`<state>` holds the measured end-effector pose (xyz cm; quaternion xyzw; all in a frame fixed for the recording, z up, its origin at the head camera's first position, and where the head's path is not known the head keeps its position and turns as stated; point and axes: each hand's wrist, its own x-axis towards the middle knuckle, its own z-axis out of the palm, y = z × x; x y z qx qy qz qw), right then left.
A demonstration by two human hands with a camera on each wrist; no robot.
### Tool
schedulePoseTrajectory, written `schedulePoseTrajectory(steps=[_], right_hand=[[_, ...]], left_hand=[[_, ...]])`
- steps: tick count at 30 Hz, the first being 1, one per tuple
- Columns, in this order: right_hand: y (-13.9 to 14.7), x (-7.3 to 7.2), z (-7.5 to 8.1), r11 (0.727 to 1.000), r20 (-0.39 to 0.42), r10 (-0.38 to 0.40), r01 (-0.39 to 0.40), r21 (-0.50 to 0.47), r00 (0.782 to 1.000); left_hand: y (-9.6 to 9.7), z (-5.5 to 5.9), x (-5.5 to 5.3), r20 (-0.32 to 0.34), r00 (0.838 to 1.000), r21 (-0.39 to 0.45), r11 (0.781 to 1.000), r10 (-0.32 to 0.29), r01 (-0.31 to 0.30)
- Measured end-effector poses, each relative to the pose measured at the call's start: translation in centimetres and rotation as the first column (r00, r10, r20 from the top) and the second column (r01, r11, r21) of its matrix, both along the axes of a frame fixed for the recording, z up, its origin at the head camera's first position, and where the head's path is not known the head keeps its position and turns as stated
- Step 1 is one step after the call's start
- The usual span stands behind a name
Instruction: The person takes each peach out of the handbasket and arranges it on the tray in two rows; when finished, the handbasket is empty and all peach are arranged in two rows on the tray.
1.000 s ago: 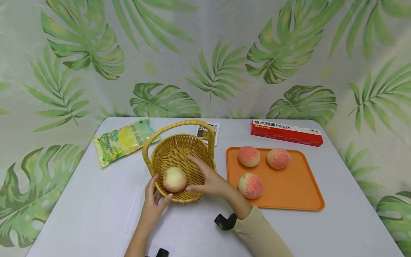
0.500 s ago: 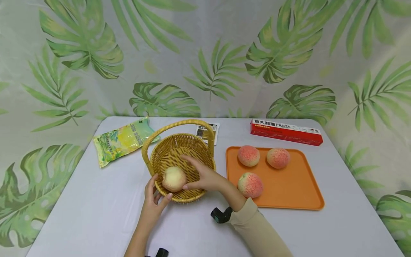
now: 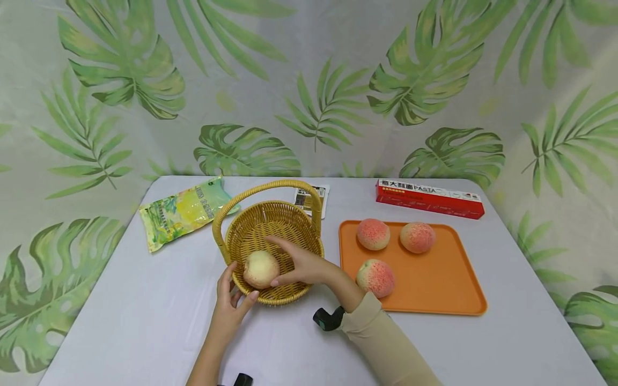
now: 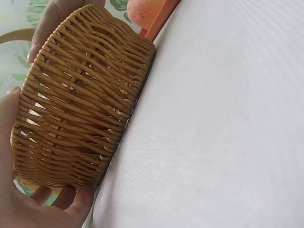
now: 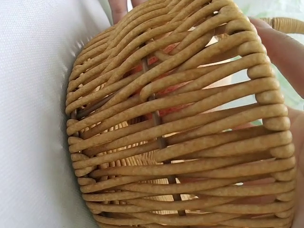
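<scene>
A yellow woven basket with an arched handle stands on the white table, a pale peach lying inside it. My left hand holds the basket's near left side, thumb by the rim. In the left wrist view, the left hand's fingers curve against the basket's wicker wall. Over the basket's right rim reaches my right hand, its fingers spread and its thumb at the peach's right edge. Basket wall hides most of the right hand in the right wrist view.
An orange tray carrying 3 pink peaches lies right of the basket. Behind it is a red pasta box. A yellow-green packet lies at back left, and a small white packet sits behind the basket.
The right hand has moved a little to the left over the basket, bringing its thumb to the peach. The left hand and basket stay in place.
</scene>
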<state>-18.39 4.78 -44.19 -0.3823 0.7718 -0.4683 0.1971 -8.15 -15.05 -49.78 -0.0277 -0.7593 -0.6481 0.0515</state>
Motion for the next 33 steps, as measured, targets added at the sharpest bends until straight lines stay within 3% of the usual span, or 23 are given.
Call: schedulePoseTrajectory(steps=[14, 33], right_hand=[[-1.1, -0.6, -0.4, 0.997, 0.028, 0.068, -0.069, 0.043, 0.997], [-1.9, -0.8, -0.9, 0.989, -0.013, 0.105, -0.103, 0.11, 0.994]], left_hand=[[-0.1, -0.1, 0.0, 0.022, 1.0, 0.013, 1.0, -0.008, 0.008], [0.0, 0.0, 0.1, 0.025, 1.0, 0.012, 1.0, -0.008, 0.008]])
